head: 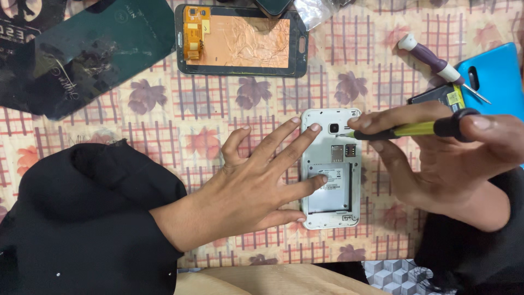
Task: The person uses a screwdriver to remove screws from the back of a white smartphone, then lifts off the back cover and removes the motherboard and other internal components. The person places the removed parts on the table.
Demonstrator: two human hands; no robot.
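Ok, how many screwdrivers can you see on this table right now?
2. A yellow-and-black screwdriver is in the right hand, tip on the white phone; a purple-and-white screwdriver lies by the blue cover. Others may be hidden.

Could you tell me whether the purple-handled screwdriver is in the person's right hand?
No, the right hand holds a yellow-and-black screwdriver; the purple-handled screwdriver lies on the tablecloth.

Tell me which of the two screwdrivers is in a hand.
The yellow-and-black screwdriver, gripped by the right hand with its tip on the white phone. The purple-and-white screwdriver lies untouched on the tablecloth.
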